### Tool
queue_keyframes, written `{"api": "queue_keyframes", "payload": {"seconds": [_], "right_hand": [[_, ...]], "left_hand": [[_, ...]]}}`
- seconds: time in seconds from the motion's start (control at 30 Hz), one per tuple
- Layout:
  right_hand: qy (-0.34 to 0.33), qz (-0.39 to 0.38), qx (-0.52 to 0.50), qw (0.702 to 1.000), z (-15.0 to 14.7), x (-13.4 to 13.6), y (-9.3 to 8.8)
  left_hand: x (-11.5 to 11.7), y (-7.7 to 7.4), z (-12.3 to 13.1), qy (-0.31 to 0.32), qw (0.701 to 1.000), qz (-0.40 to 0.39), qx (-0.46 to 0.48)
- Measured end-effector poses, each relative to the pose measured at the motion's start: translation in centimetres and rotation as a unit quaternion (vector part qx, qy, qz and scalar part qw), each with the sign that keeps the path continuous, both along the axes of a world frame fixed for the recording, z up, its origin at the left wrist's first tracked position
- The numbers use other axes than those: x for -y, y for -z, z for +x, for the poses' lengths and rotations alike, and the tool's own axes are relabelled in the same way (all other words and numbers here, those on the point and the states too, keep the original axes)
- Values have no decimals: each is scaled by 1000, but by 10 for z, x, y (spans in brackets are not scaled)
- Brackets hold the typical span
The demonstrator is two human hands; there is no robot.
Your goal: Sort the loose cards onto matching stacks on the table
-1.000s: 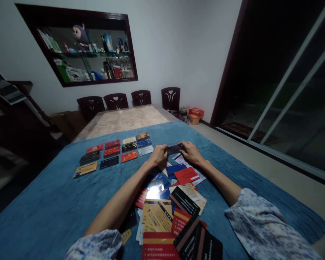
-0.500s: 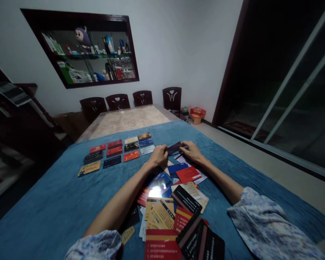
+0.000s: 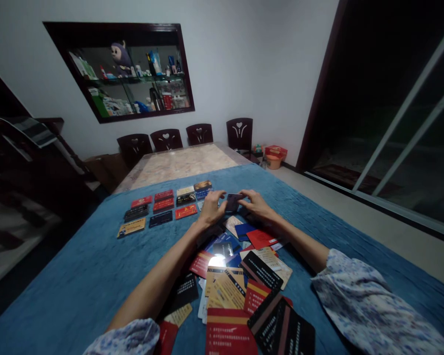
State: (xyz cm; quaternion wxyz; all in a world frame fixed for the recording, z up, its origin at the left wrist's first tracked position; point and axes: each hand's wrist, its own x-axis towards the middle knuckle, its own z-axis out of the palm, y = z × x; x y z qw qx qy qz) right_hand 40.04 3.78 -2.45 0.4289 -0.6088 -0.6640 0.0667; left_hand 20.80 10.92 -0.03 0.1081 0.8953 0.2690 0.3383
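A dark card (image 3: 234, 201) is held up, tilted, between my two hands above the far end of a loose pile. My left hand (image 3: 210, 209) has its thumb and forefinger at the card's left edge. At the right edge, the fingers of my right hand (image 3: 258, 204) pinch it. Under and in front of my wrists lies the mixed pile, with a red card (image 3: 261, 238), a gold card (image 3: 227, 293) and black cards (image 3: 296, 330). Left of my left hand stand rows of small card stacks, among them an orange-red card (image 3: 186, 212) and a yellow card (image 3: 131, 227).
A blue cloth (image 3: 77, 281) covers the near part of the table, with the bare marble top (image 3: 185, 162) beyond it. Several dark chairs (image 3: 240, 133) stand at the far side. An orange bucket (image 3: 274, 161) sits on the floor to the right.
The dark card has turned more upright between my hands. My left hand's thumb and forefinger have spread along its edge. The whole view has shifted slightly.
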Motion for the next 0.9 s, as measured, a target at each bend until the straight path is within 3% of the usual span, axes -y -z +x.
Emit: {"api": "queue_keyframes", "payload": {"seconds": [0.2, 0.47, 0.67, 0.9], "right_hand": [[-19, -4, 5, 1000, -9, -7, -2], [-94, -43, -33, 994, -16, -11, 9], [-51, -40, -28, 997, -24, -15, 8], [-31, -12, -16, 999, -38, -14, 7]], "left_hand": [[3, -14, 4, 34, 999, 16, -7], [0, -7, -5, 21, 1000, 5, -6], [-2, -8, -26, 30, 999, -3, -16], [-4, 8, -45, 42, 996, 6, -72]]}}
